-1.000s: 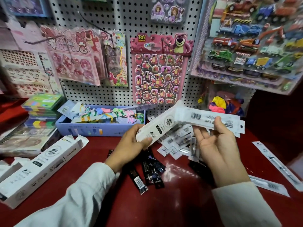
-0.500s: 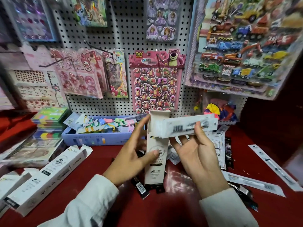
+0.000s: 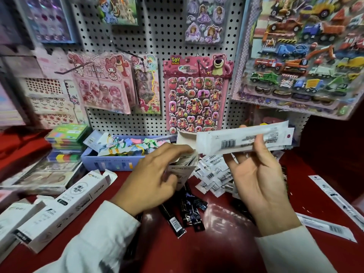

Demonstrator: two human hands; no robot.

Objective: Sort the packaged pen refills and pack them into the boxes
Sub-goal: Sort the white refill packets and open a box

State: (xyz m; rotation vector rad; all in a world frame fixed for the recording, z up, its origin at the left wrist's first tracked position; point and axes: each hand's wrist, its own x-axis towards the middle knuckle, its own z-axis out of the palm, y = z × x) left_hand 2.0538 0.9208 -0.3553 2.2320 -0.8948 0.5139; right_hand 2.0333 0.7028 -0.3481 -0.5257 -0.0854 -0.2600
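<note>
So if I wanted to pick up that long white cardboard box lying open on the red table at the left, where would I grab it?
Probably across the middle of the long white cardboard box, from above, with fingers on its two long sides. It lies flat and slanted on the red table, and its flaps are open at the far end, so that end looks flimsy.

Pinks and whites over a red table (image 3: 226, 243)

Above it, a white pegboard (image 3: 163, 42) dotted black carries a pink bear sticker sheet (image 3: 194, 103). On it lie white barcoded refill packets (image 3: 214, 174), black packets (image 3: 185, 213), a white box (image 3: 65, 205) and a lilac-blue tray (image 3: 110, 164).
</note>
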